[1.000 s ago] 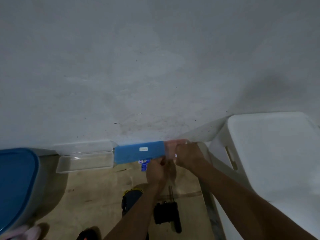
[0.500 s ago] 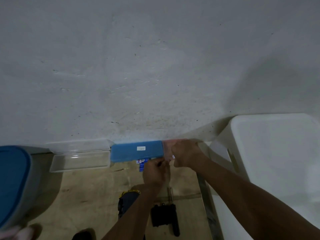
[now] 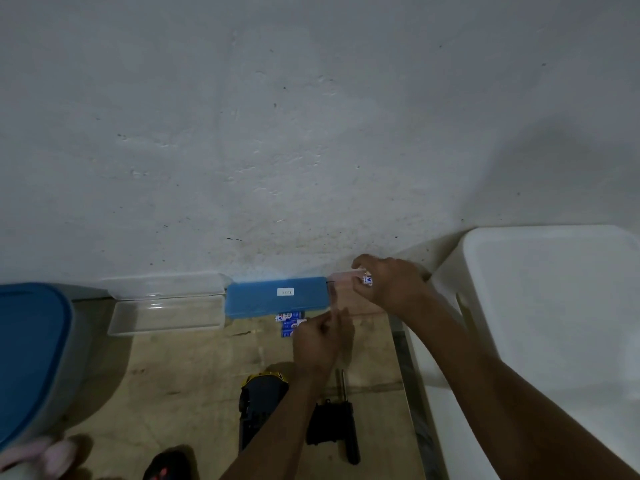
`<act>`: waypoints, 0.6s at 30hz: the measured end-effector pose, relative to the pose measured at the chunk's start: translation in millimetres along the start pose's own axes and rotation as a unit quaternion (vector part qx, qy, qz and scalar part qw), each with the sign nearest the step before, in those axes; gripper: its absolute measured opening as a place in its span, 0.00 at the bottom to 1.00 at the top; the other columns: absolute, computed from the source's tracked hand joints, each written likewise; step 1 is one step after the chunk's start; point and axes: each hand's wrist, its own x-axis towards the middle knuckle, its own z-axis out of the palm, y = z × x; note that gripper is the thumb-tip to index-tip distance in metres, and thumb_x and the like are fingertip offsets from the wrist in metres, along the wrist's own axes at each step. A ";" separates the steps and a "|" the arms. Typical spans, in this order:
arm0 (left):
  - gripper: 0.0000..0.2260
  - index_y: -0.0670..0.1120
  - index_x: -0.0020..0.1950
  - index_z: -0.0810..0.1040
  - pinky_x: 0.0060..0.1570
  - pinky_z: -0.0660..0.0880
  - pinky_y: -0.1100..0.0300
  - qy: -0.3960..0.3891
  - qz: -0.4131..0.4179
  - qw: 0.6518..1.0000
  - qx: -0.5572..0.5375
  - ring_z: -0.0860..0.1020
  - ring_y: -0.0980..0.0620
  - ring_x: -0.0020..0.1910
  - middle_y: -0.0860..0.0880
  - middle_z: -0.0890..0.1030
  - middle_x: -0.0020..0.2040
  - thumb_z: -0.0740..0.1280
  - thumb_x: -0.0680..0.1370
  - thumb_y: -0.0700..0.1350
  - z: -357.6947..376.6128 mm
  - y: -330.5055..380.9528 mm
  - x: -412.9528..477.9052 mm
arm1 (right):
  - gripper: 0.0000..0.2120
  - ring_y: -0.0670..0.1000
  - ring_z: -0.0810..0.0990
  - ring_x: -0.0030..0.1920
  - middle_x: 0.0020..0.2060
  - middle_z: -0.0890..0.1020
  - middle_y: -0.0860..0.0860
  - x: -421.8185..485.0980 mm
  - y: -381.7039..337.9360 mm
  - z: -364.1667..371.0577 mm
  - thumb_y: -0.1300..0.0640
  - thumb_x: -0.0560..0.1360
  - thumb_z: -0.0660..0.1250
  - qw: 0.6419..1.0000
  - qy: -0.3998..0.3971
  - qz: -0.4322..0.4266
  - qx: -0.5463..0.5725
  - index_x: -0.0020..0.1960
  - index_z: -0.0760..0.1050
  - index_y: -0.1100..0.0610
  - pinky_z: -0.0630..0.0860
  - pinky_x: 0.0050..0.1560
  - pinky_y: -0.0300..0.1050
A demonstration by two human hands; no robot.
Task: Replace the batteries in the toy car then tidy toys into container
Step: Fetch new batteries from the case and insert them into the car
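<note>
My right hand (image 3: 391,285) hovers by the wall over a pinkish clear box (image 3: 337,277) and grips a small white-and-blue battery (image 3: 367,279). My left hand (image 3: 320,341) is lower, fingers curled, with a thin clear wrapper at its fingertips. Blue-and-white batteries (image 3: 289,323) lie on the floor just left of it, below a blue flat case (image 3: 273,297). A yellow-and-black toy car (image 3: 263,400) lies on the floor under my left forearm, partly hidden. A black remote-like part (image 3: 332,424) lies beside it.
A clear open box (image 3: 166,313) sits left of the blue case against the wall. A blue-lidded bin (image 3: 31,355) stands at far left, a white lidded container (image 3: 554,306) at right. A pink soft toy (image 3: 45,459) and a dark toy (image 3: 166,465) lie at the bottom left.
My hands were joined in front of the blue case; now they have pulled apart, the right one rising toward the wall with a battery, the left one dropping lower.
</note>
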 end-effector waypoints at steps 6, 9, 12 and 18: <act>0.17 0.43 0.47 0.86 0.44 0.83 0.46 0.003 -0.116 0.986 -0.117 0.85 0.44 0.39 0.45 0.87 0.39 0.69 0.77 0.56 5.6 -5.2 8.5 | 0.13 0.52 0.79 0.38 0.38 0.80 0.50 -0.2 -3.0 25.8 0.42 0.77 0.63 0.980 0.142 0.084 0.107 0.50 0.71 0.52 0.78 0.39 0.47; 0.16 0.40 0.48 0.85 0.36 0.83 0.52 -0.002 -0.151 0.976 -0.157 0.84 0.44 0.32 0.43 0.86 0.37 0.71 0.77 0.53 5.2 -4.7 8.7 | 0.13 0.50 0.78 0.36 0.36 0.79 0.48 -3.3 -11.7 39.9 0.42 0.76 0.66 0.943 0.189 0.173 0.213 0.47 0.71 0.52 0.73 0.35 0.42; 0.13 0.40 0.44 0.85 0.31 0.82 0.56 -0.002 -0.166 0.969 -0.181 0.83 0.47 0.28 0.44 0.86 0.34 0.71 0.77 0.50 3.0 0.2 6.3 | 0.14 0.48 0.76 0.35 0.34 0.76 0.47 -4.4 -19.0 50.7 0.44 0.74 0.69 0.899 0.203 0.231 0.311 0.44 0.67 0.51 0.67 0.32 0.40; 0.10 0.39 0.44 0.85 0.32 0.82 0.57 -0.010 -0.196 0.955 -0.223 0.84 0.45 0.31 0.43 0.86 0.36 0.72 0.77 0.46 -0.3 5.0 5.1 | 0.16 0.49 0.78 0.41 0.43 0.79 0.50 -3.8 -24.4 55.0 0.47 0.75 0.69 0.902 0.144 0.179 0.366 0.53 0.69 0.56 0.72 0.36 0.36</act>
